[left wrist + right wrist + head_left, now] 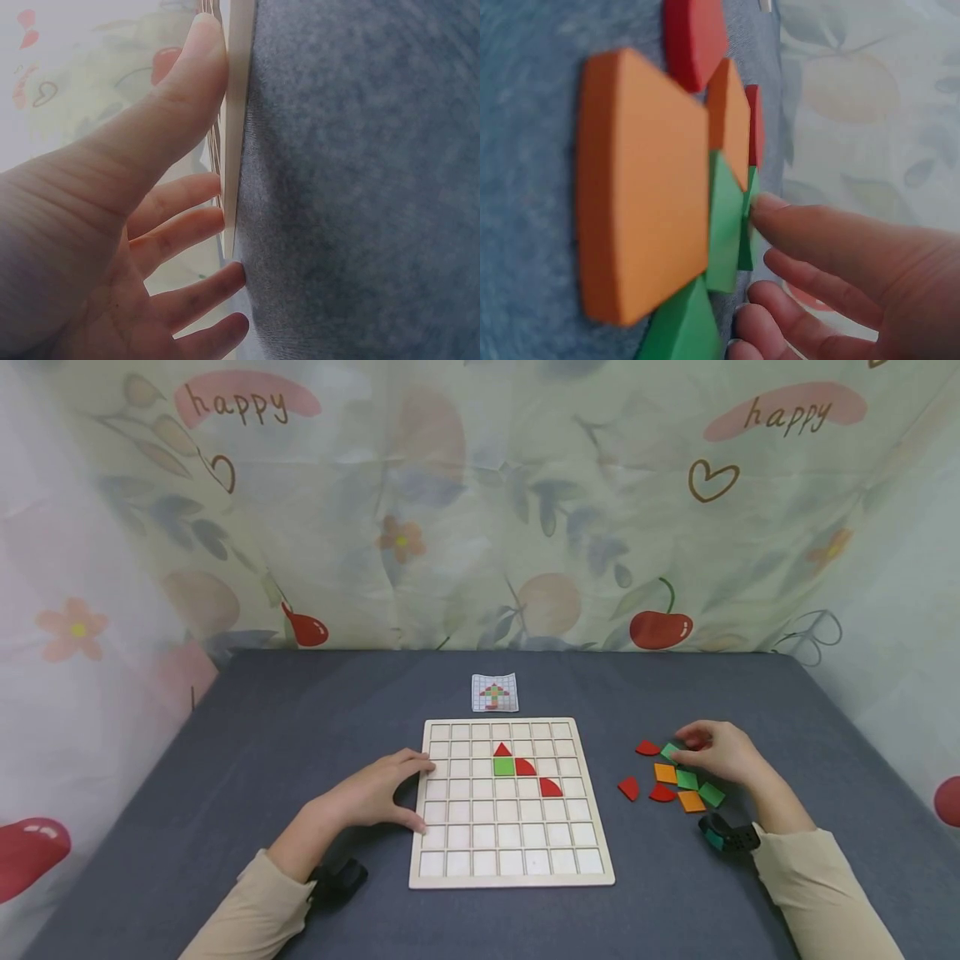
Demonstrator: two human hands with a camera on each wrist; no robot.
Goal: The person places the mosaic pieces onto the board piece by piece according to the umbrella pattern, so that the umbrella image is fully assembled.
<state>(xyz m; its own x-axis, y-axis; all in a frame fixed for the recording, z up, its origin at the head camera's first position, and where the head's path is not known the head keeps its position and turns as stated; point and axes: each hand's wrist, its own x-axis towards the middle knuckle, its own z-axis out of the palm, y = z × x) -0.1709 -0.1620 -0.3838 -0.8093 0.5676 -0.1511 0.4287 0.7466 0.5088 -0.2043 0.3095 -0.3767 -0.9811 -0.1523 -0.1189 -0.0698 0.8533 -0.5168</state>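
My left hand (375, 791) rests at the left edge of a pale wooden grid board (457, 864), thumb and fingertips touching its rim. In the left wrist view the thumb (187, 75) lies against the board's edge (238, 90), fingers spread. On the board are a red triangle (502, 750), a green square (504, 767) below it, and two red quarter-circles (526, 767) (551, 787). My right hand (723, 750) is over the loose tiles, its thumb touching the far green square tile (668, 751). Its other fingers curve loosely, apart from that tile in the right wrist view.
Beside the right hand lie orange squares (665, 773) (692, 802), green squares (686, 779) (711, 794) and red quarter-circles (647, 747) (628, 788) (662, 792). A small card (494, 693) printed with a coloured grid pattern lies behind the board. A patterned curtain (480, 527) hangs beyond the dark table (337, 710).
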